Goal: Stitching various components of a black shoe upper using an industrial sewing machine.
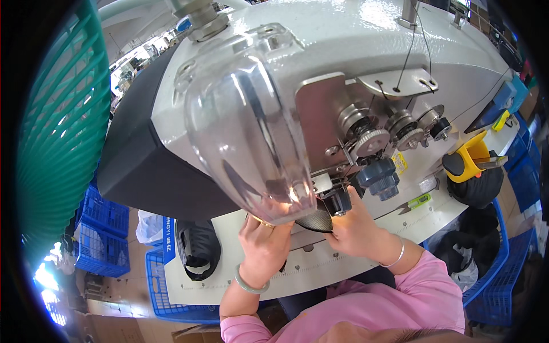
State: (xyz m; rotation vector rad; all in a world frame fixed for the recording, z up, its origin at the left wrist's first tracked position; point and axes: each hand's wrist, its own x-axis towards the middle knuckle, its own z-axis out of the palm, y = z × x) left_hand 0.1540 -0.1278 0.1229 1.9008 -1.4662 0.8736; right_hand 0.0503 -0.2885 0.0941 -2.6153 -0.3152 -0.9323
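A black mesh shoe upper (315, 221) lies under the head of the white sewing machine (337, 40), its far part hidden by the machine. My right hand (357, 228) pinches its right side, with the thumb and fingers close to the presser foot area. On the left side my left hand (266, 246) is closed at the upper's edge; its fingertips are partly covered by the clear plastic guard (246, 131). Another black shoe upper (197, 248) with lacing rests on the white table (229, 280), left of my left hand.
Green thread snips (416, 203) lie right of my right hand. A yellow holder (474, 157) sits on the far right, above dark pieces. Blue crates (103, 248) stand at the left; a blue basket (502, 228) with dark material is at the right. Tension knobs (378, 180) project above my hands.
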